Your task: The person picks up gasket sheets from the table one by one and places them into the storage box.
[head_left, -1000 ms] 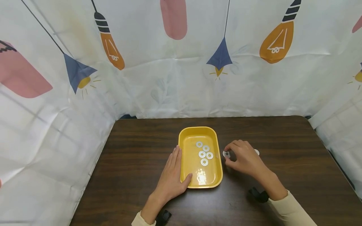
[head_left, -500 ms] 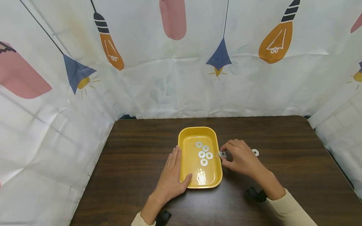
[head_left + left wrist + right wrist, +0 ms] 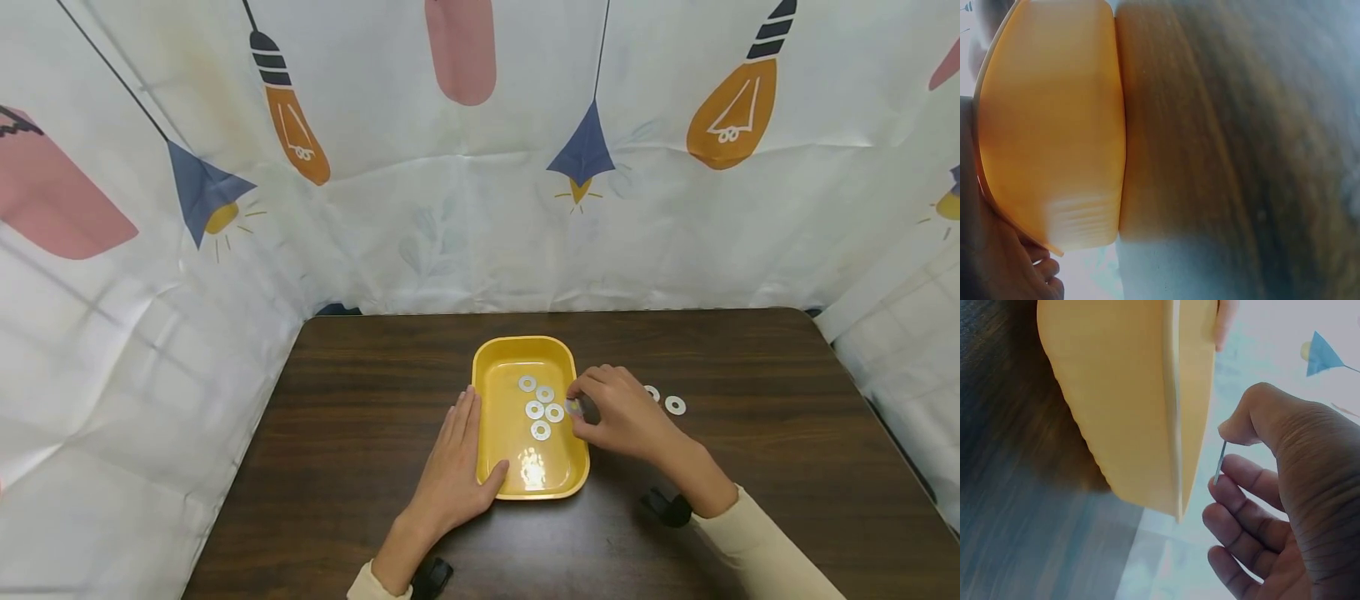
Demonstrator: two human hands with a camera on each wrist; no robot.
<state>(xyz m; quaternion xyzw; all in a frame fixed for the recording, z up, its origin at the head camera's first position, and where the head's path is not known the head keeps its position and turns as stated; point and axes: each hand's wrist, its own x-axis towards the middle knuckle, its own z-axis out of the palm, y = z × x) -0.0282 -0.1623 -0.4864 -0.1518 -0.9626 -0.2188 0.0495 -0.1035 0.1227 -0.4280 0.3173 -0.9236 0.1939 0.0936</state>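
Note:
In the head view a yellow tray (image 3: 517,467) holds several flat metal washers (image 3: 541,430) lying on its bottom. My left hand (image 3: 453,471) rests along the tray's left side, fingers straight, with the thumb over the near left rim. A washer (image 3: 1220,464) is pinched edge-on between the thumb and a finger of my right hand (image 3: 626,417), which is over the tray's right rim. From the left wrist, the tray's outer wall (image 3: 1054,125) fills much of the picture, and part of my left hand (image 3: 1007,262) shows at lower left.
Two more washers (image 3: 675,405) lie on the dark wooden table (image 3: 750,367) to the right of the tray, one partly hidden behind my right hand. A white curtain (image 3: 465,233) printed with lamps and bulbs hangs behind the table.
My right hand has moved left with its washer, from beside the tray to over its right rim. Another washer on the table has come into sight. My left hand stays put.

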